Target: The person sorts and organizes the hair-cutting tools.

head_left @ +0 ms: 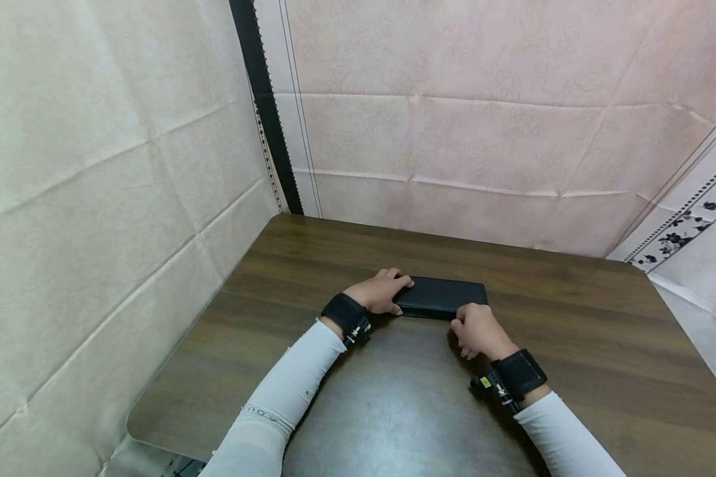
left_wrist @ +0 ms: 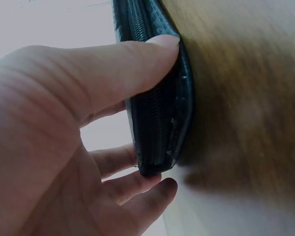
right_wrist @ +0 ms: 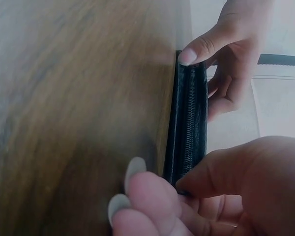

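Note:
A long black zip wallet [head_left: 440, 295] lies on the table, its zipper edge facing me. My left hand [head_left: 380, 291] grips the wallet's left end. In the left wrist view, the thumb [left_wrist: 137, 64] presses by the zipper while the other fingers reach round the far side. At the near right corner is my right hand [head_left: 479, 329], its fingers curled. The right wrist view has its thumb [right_wrist: 211, 172] and forefinger pinching at the end of the zipper [right_wrist: 190, 118]; whatever pull tab is there stays hidden. The zipper teeth look closed along the visible stretch.
The brown wood-grain table [head_left: 573, 318] has rounded corners. A pale cloth wall [head_left: 483, 146] rises behind it, and another pale cloth [head_left: 107, 199] hangs along the left side. Both wrists wear black straps [head_left: 520, 374] with small cameras.

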Demonstrator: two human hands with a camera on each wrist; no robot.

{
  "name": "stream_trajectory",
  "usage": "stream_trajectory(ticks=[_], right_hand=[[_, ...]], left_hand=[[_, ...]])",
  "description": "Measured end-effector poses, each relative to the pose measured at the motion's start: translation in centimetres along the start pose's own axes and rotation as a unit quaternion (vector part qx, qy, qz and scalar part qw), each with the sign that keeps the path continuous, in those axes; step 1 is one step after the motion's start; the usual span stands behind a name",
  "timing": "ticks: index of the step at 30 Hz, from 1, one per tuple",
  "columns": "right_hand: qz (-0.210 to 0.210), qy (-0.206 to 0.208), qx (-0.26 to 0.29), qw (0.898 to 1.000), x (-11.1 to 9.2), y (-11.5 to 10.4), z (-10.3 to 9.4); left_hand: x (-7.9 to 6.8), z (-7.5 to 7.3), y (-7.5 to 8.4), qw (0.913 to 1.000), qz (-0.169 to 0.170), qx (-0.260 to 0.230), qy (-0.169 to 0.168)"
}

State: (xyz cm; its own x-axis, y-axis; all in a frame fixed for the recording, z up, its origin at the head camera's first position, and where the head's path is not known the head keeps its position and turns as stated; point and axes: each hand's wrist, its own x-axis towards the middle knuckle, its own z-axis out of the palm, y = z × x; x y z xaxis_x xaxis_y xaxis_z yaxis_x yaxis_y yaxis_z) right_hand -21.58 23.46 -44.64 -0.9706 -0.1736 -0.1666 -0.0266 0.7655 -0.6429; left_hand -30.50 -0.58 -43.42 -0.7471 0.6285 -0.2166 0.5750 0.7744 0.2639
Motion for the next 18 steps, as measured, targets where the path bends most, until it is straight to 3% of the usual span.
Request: stream_trajectory(ticks=[18], right_hand=[[0.01,-0.004,0.006,1.0,-0.12,-0.01,-0.27]], left_hand=[[-0.35,-0.32,0.19,1.0,0.002,-0.009,-0.003]])
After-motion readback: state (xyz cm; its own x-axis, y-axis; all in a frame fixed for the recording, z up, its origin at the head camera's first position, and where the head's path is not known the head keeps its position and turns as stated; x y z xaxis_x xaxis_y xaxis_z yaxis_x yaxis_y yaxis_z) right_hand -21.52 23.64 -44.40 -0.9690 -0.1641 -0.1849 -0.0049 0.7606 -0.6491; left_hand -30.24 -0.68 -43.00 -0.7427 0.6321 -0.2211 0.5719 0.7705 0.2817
